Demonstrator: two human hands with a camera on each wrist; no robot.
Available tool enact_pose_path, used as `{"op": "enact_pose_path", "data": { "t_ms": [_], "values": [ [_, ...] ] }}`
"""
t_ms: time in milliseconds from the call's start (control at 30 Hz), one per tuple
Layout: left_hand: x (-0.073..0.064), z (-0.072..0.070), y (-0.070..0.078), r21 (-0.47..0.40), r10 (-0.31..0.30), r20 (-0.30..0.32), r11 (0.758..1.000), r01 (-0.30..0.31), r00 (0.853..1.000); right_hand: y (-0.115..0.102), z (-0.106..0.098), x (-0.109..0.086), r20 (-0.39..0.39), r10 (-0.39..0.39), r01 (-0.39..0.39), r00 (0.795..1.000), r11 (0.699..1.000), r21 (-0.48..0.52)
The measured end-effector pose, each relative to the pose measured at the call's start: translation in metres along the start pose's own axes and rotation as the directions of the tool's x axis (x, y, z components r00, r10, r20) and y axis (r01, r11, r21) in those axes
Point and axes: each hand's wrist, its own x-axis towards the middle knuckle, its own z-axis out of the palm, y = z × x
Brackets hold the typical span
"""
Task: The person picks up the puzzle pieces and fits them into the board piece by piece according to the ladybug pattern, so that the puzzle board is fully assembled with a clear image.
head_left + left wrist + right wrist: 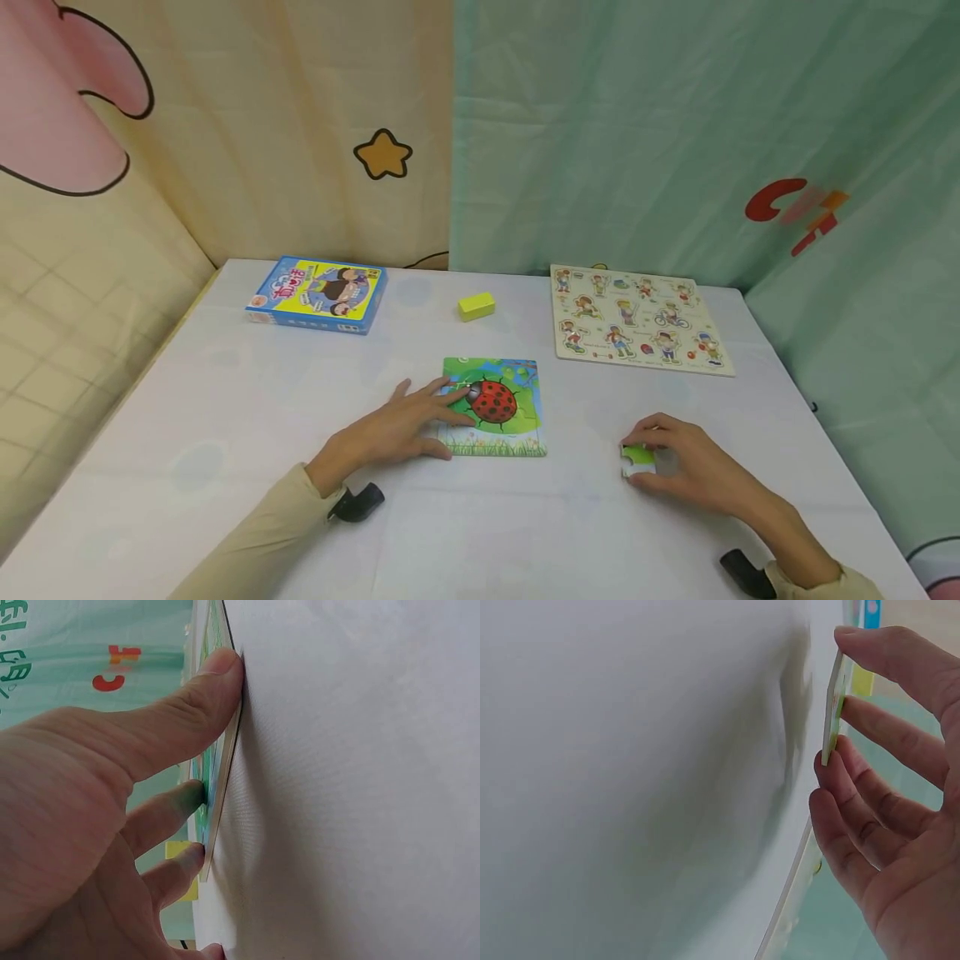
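Note:
A square ladybug jigsaw puzzle (517,429) lies flat in the middle of the table. My left hand (401,423) rests on its left side with spread fingers, and in the left wrist view the thumb (214,682) touches the puzzle's edge. Off to the right, my right hand (697,468) pinches a green-and-white jigsaw piece (640,457) between thumb and fingers. Seen edge-on in the right wrist view, the thin piece (832,712) appears held just above the white tabletop. My palm hides none of its left edge in the head view.
A blue-and-yellow box (322,293) lies at the back left of the table (480,533). Behind the puzzle sits a small yellow block (476,306). At the back right is a wooden board (637,321) with several pictured children. Curtains (600,125) hang along the back.

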Motion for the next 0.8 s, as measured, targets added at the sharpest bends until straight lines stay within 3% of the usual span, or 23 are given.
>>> {"op": "enact_pose_path", "data": {
  "t_ms": [233,500,800],
  "values": [
    [0.003,0.000,0.001,-0.003,0.001,0.000,1.000,-0.001,1.000,-0.019,0.009,0.031,0.006,-0.012,0.012,1.000,0.998,0.070],
    [0.003,0.002,0.001,0.021,0.006,-0.020,1.000,-0.006,1.000,-0.039,0.018,0.063,0.016,-0.124,0.122,0.992,0.988,0.097],
    [0.004,0.002,0.002,0.028,-0.007,-0.033,1.000,0.008,0.999,-0.058,0.025,0.094,0.024,-0.191,0.187,0.981,0.978,0.096]
  ]
}}
